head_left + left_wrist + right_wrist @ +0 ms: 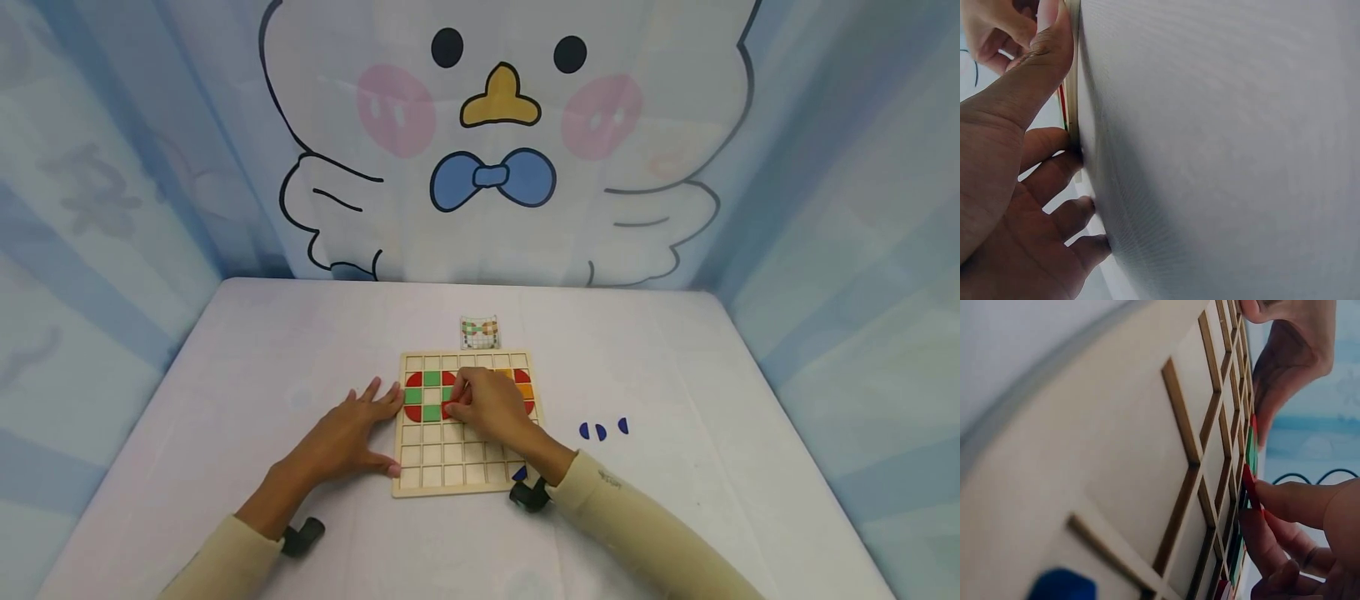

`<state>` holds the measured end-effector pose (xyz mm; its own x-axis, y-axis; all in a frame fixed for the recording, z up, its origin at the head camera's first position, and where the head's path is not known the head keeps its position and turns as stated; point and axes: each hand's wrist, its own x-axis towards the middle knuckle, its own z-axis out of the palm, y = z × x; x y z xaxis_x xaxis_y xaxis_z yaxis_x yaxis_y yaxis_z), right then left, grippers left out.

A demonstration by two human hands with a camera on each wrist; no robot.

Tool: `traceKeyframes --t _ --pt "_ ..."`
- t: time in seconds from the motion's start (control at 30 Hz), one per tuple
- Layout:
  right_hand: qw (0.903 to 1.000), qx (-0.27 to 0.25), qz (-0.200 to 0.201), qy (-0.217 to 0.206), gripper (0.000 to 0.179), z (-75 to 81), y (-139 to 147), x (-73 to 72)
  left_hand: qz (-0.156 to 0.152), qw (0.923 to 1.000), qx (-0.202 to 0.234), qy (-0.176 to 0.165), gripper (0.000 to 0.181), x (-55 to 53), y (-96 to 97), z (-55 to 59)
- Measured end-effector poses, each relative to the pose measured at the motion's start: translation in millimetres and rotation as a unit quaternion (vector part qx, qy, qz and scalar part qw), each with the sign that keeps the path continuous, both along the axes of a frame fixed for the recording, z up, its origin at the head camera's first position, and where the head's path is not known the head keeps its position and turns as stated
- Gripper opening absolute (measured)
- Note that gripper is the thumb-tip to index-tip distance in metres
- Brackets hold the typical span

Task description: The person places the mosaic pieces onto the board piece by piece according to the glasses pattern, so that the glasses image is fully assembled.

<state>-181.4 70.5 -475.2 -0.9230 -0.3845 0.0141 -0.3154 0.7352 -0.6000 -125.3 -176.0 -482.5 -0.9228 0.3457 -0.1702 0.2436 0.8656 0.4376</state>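
A square wooden grid board (432, 455) lies on the table, with red quarter-round and green square tiles (432, 378) in its upper left cells. My right hand (493, 406) is over the board's middle and pinches a red tile (1251, 486) between thumb and fingertips, tilted at a cell in the right wrist view. That hand covers part of the grid; orange and red tiles (526, 391) show beyond it. Spread along the board's left edge, my left hand (337, 439) touches the frame with thumb and fingertips. In the left wrist view its other fingertips meet the tablecloth.
Behind the board is a small printed pattern card (480, 332). Three blue half-round pieces (601, 432) lie on the table to the right. Another blue piece (520, 473) sits at the board's lower right corner, beside the right wrist camera (529, 495). A printed curtain (495, 242) hangs behind.
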Motion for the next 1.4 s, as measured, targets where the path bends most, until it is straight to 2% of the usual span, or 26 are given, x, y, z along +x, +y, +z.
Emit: traceKeyframes --t 0.47,0.63,0.8,0.97,1.13,1.4 --pt "0.9992 0.038 0.0 0.006 0.018 2.3 -4 -1.0 0.003 1.0 0.002 0.001 0.12 0.4 -1.2 -0.4" --pt "0.9993 0.034 0.002 0.018 0.016 3.8 -6 -1.9 0.002 1.0 0.0 0.003 0.121 -0.9 -2.4 0.0" --pt "0.9999 0.011 -0.001 0.005 0.016 5.0 0 -2.2 0.002 1.0 0.001 0.002 0.12 -1.6 -1.2 -0.3" --pt "0.9998 -0.002 -0.017 0.001 0.016 12.0 23 1.4 0.002 1.0 -0.004 0.004 0.119 -0.8 1.2 -0.8" --pt "0.9983 0.016 -0.056 -0.005 0.016 20.9 58 6.0 0.003 0.9999 -0.009 0.011 0.119 0.1 1.9 -0.5" --pt "0.9906 0.061 -0.119 -0.03 0.018 17.2 124 16.3 0.0 0.9999 -0.009 0.007 0.119 0.0 1.7 0.0"
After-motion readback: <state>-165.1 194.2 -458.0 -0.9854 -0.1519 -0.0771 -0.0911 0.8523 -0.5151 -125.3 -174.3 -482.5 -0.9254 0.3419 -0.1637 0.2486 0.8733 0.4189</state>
